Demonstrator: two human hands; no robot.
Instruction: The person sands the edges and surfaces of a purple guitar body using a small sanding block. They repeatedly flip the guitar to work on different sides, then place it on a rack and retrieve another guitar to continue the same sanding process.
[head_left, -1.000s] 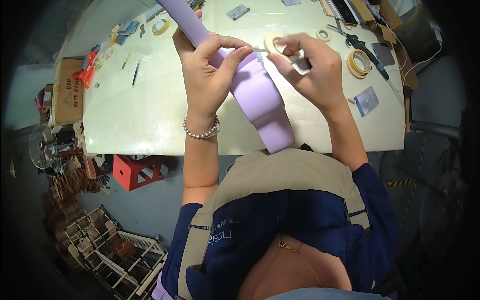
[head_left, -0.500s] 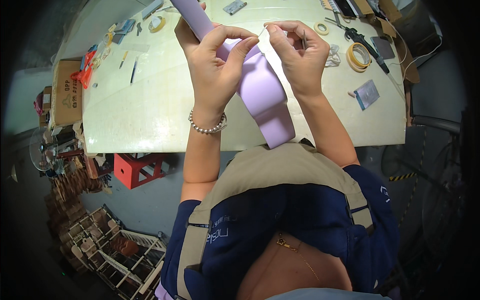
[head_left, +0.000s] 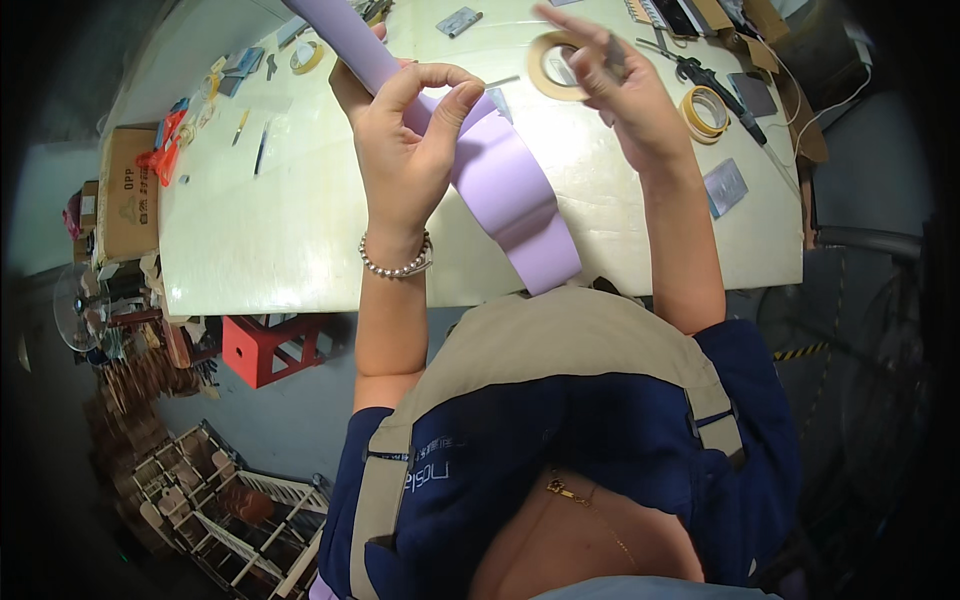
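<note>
My left hand (head_left: 405, 140) is closed around a smooth lilac moulded piece (head_left: 510, 190). A long arm of the piece runs up to the far left, and its wider stepped end reaches down near my apron. My left thumb and index finger meet at their tips; whether anything thin is pinched there, I cannot make out. To the right, my right hand (head_left: 635, 100), smeared by motion, has its thumb and fingers at the right rim of a tan tape roll (head_left: 543, 72), apparently gripping it. A grey shape (head_left: 616, 52) shows among its fingers, too blurred to name.
Right of my hand lie a yellow tape roll (head_left: 704, 113), a black glue gun (head_left: 715, 90) and a flat grey packet (head_left: 725, 188). At the left are orange-handled scissors (head_left: 170, 150), pens and another tape roll (head_left: 306, 58). A red stool (head_left: 265, 350) stands below the table edge.
My right hand has parted from my left, moving slightly right and opening from its pinch, with the tan tape roll now at its fingers. My left hand and the lilac piece have shifted slightly left.
</note>
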